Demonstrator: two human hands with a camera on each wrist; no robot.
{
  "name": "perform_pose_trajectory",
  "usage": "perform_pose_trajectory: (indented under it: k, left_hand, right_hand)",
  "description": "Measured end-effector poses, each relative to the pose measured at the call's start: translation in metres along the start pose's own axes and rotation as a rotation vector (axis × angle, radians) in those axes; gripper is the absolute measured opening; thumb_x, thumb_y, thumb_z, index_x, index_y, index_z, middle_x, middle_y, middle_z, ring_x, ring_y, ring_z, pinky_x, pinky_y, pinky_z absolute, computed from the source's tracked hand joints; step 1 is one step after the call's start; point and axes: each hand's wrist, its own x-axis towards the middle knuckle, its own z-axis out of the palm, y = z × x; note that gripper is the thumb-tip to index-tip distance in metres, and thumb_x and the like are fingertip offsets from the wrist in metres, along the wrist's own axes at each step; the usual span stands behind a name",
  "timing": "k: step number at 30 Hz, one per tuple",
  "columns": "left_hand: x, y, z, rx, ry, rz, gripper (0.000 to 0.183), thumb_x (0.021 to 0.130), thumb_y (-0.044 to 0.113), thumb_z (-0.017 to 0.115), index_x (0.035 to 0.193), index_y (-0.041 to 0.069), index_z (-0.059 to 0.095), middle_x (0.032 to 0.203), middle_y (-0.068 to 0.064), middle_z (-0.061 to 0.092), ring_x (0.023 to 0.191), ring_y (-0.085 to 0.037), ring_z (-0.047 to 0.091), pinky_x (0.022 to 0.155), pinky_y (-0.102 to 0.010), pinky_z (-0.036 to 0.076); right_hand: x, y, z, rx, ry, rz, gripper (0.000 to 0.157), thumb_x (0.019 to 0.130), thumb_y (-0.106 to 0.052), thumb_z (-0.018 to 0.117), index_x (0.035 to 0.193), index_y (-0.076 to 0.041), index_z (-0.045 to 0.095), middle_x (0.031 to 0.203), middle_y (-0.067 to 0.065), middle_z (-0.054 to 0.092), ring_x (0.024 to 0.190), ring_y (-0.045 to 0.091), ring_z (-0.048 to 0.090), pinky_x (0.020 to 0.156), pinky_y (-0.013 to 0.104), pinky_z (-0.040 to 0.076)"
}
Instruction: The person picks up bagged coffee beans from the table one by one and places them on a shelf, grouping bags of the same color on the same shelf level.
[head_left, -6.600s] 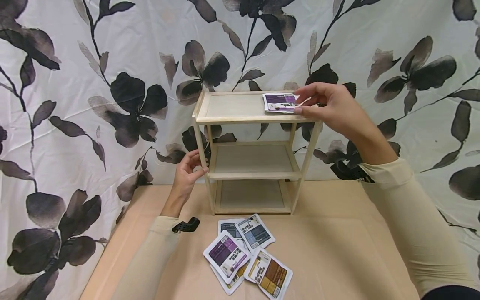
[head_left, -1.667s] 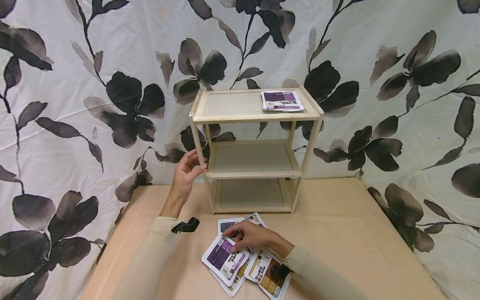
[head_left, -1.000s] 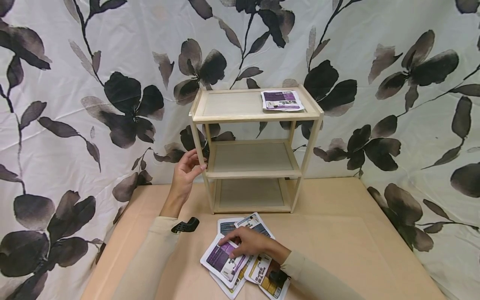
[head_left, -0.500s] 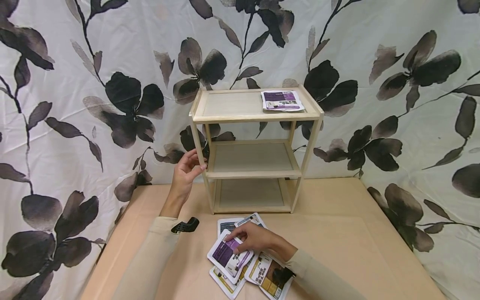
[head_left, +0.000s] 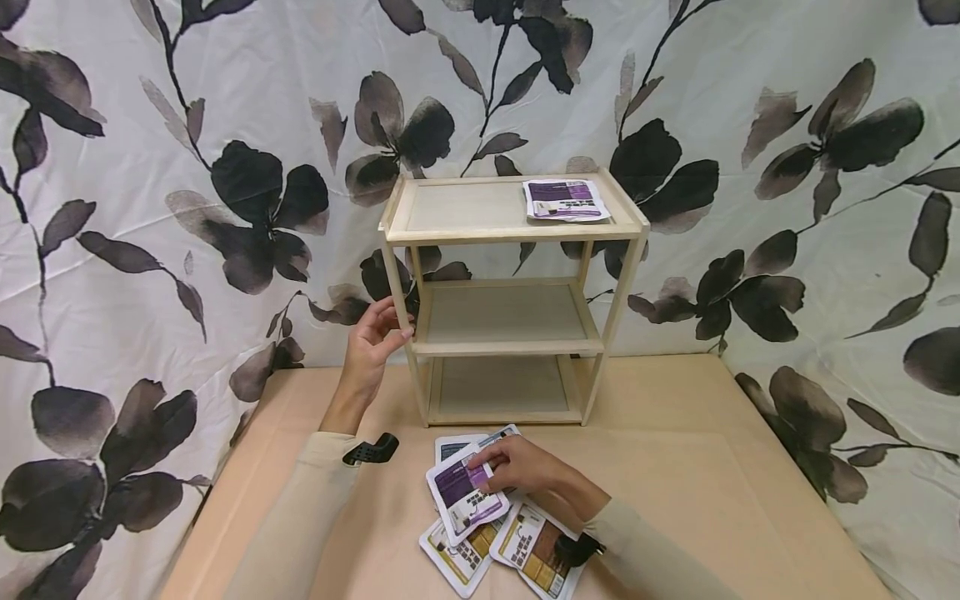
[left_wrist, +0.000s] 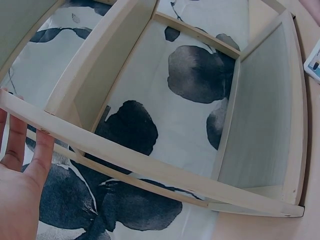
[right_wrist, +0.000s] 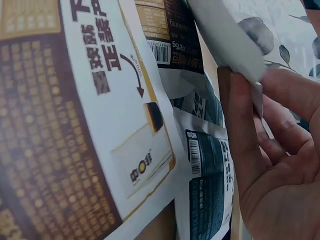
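- The purple packet (head_left: 459, 502) is pinched at its edge by the right hand (head_left: 525, 468), the grip narrowed to packet thickness.
- A front post (head_left: 397, 287) of the wooden shelf (head_left: 510, 315) is lightly held between the left hand's (head_left: 367, 348) thumb and fingers.
- Blue packets (head_left: 452, 445) are partly covered below the right grip; brown packets (head_left: 534, 546) are found nearer the person.
- Beyond that grip, a further purple packet (head_left: 566, 201) is borne on the shelf's top tier.

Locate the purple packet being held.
In the head view's lower middle, the purple packet is pinched by the right hand, over other packets, in front of the rack.
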Motion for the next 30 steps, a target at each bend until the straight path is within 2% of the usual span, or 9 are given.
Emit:
perform_pose_trajectory:
  k: [4,7,10,14,21,26,30]
  left_hand:
    - [0.0,0.0,0.0,0.001,-0.002,0.004,0.048,0.091,-0.008,0.068,0.136,-0.001,0.056,0.108,-0.003,0.068,0.101,-0.022,0.059,0.09,-0.028,0.05]
    - [0.0,0.0,0.0,0.0,-0.004,0.007,0.048,0.091,-0.008,0.067,0.136,-0.002,0.055,0.108,-0.004,0.068,0.101,-0.021,0.059,0.091,-0.028,0.05]
    - [-0.001,-0.001,-0.001,-0.004,-0.007,0.007,0.046,0.091,-0.008,0.067,0.135,0.001,0.057,0.109,-0.006,0.068,0.1,-0.02,0.059,0.091,-0.028,0.049]
    - [-0.001,-0.001,-0.001,-0.005,-0.005,0.011,0.045,0.091,-0.007,0.068,0.134,0.006,0.06,0.109,-0.01,0.067,0.1,-0.021,0.06,0.091,-0.029,0.049]
    - [0.001,0.001,0.0,-0.006,-0.003,0.012,0.048,0.091,-0.008,0.068,0.136,-0.001,0.056,0.109,-0.014,0.065,0.1,-0.022,0.059,0.091,-0.029,0.05]
    - [0.0,0.002,0.001,-0.015,0.002,0.006,0.048,0.09,-0.008,0.068,0.136,-0.001,0.056,0.108,-0.011,0.066,0.1,-0.023,0.059,0.091,-0.03,0.049]
    - [0.0,0.002,0.001,0.002,-0.005,0.01,0.048,0.09,-0.007,0.068,0.137,-0.003,0.055,0.108,-0.007,0.067,0.1,-0.022,0.059,0.092,-0.03,0.048]
  right_hand:
    - [-0.005,0.004,-0.003,0.133,-0.012,-0.008,0.05,0.083,0.004,0.076,0.131,0.005,0.062,0.104,0.02,0.073,0.08,0.011,0.067,0.07,0.02,0.054]
    - [-0.008,0.006,-0.005,0.198,-0.006,-0.007,0.054,0.083,0.005,0.076,0.134,0.005,0.059,0.106,0.022,0.072,0.082,0.013,0.068,0.071,0.022,0.056]
    - [-0.01,0.005,-0.008,0.235,0.007,-0.01,0.056,0.084,0.006,0.076,0.136,0.004,0.057,0.105,0.022,0.071,0.081,0.015,0.068,0.07,0.023,0.057]
    - [-0.013,-0.001,-0.016,0.264,0.027,-0.013,0.058,0.084,0.005,0.075,0.138,0.002,0.056,0.106,0.021,0.067,0.083,0.017,0.068,0.07,0.026,0.058]
    - [-0.022,-0.024,-0.032,0.309,0.06,-0.017,0.06,0.086,0.002,0.076,0.142,-0.004,0.054,0.117,0.02,0.062,0.096,0.024,0.07,0.077,0.032,0.06]
    - [-0.028,-0.041,-0.04,0.277,0.076,-0.045,0.061,0.087,0.002,0.076,0.143,-0.007,0.054,0.123,0.019,0.06,0.098,0.024,0.069,0.077,0.032,0.06]
    - [-0.032,-0.054,-0.047,0.26,0.083,-0.073,0.062,0.087,0.002,0.075,0.143,-0.008,0.053,0.122,0.02,0.064,0.098,0.023,0.069,0.077,0.032,0.059]
